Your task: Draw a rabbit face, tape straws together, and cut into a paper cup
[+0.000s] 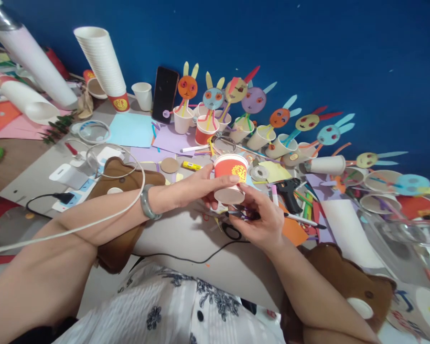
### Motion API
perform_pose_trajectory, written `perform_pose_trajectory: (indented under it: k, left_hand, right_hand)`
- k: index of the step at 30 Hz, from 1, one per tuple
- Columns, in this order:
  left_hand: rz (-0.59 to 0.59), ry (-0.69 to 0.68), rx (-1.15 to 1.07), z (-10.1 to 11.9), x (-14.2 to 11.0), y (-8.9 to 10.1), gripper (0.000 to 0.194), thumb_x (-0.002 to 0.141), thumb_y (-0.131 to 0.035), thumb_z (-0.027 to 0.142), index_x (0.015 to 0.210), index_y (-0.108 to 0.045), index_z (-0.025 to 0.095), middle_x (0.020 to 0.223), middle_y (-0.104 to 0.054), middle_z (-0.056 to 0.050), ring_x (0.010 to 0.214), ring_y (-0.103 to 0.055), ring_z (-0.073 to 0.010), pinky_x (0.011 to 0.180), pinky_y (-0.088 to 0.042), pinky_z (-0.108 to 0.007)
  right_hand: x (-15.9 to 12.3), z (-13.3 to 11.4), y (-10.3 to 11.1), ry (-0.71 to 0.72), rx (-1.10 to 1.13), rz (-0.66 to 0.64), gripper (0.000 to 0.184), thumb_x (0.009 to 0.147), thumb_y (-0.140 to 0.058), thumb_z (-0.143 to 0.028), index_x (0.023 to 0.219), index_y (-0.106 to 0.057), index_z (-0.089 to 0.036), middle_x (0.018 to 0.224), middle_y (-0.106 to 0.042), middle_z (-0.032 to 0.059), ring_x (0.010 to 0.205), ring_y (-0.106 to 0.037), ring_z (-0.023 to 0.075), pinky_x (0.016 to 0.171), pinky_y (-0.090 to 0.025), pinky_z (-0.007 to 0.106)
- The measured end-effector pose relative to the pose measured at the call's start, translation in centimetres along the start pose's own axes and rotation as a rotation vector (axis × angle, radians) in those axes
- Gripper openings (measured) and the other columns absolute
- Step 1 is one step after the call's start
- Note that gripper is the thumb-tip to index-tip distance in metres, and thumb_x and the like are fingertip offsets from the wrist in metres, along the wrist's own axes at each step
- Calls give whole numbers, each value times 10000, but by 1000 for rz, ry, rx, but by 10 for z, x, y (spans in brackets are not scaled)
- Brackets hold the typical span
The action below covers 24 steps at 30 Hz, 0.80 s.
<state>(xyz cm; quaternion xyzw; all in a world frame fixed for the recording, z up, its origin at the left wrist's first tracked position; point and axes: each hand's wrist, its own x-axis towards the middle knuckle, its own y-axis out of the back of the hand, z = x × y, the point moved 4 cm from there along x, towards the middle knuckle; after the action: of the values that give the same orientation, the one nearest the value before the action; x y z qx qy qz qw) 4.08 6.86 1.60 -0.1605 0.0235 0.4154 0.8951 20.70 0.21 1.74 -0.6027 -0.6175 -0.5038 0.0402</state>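
Observation:
A red and white paper cup [232,173] with a gold emblem is tilted between both hands, above the table. My left hand [208,186] is closed round its left side, the thumb lying across the red band. My right hand [260,217] has its index fingertip at the cup's lower right edge, fingers bent. Something dark and slim shows between that thumb and the fingers; whether it is held or lies behind cannot be made out. Just below sits a black loop [231,232], like a scissors handle.
Rabbit-faced paper figures [213,99] in cups line the blue wall. At left stand a tall cup stack [102,62], a phone [165,94] and a power strip [75,196] with cables. A glue gun [289,195], tape roll [260,173], yellow glue stick [191,166] and markers lie nearby.

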Motion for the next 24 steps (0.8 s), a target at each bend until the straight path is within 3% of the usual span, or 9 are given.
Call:
perform_pose_trajectory:
  k: [4, 7, 11, 17, 21, 24]
  left_hand:
    - [56, -6, 138, -5, 1, 6, 949, 834, -720, 712, 1543, -300, 243, 698, -675, 24, 478, -614, -135, 463, -522, -261]
    - [32, -17, 183, -10, 3, 9, 999, 894, -639, 722, 1640, -159, 264, 649, -669, 34, 486, -643, -164, 470, -526, -283]
    - [-67, -125, 202, -12, 7, 10, 894, 979, -516, 702, 1675, -160, 267, 636, -678, 26, 506, -664, -170, 487, -530, -291]
    - [-188, -137, 285, -10, 7, 7, 775, 1030, -384, 664, 1653, -261, 218, 763, -722, -28, 662, -716, -189, 608, -604, -330]
    - [-227, -328, 538, -4, 0, 4, 848, 969, -558, 531, 1660, -201, 195, 769, -696, 0, 666, -676, -170, 573, -525, -274]
    - [-118, -425, 822, -3, -2, 7, 895, 879, -660, 403, 1645, -252, 184, 768, -707, 18, 624, -642, -154, 567, -461, -255]
  right_hand:
    - [5, 1, -1, -64, 5, -59, 700, 815, -744, -126, 1469, -561, -292, 870, -728, -13, 559, -631, 109, 488, -535, 225]
    - [5, 3, -3, -107, 36, -90, 695, 825, -732, -124, 1477, -555, -289, 951, -751, 12, 585, -646, 111, 506, -551, 234]
    - [3, 8, -3, -154, 31, -67, 657, 829, -715, -113, 1453, -571, -260, 1080, -772, 59, 698, -711, 143, 608, -608, 271]
    - [5, 15, 3, -292, 96, 64, 604, 781, -803, -188, 1359, -632, -226, 1106, -777, 72, 901, -752, 216, 770, -638, 342]
    - [12, 11, 5, -351, 201, 69, 563, 782, -807, -188, 1322, -653, -229, 1196, -771, 80, 1055, -750, 248, 908, -629, 380]
    - [11, 10, 5, -420, 227, 69, 547, 783, -827, -226, 1305, -662, -232, 1205, -769, 81, 1060, -746, 250, 912, -627, 383]
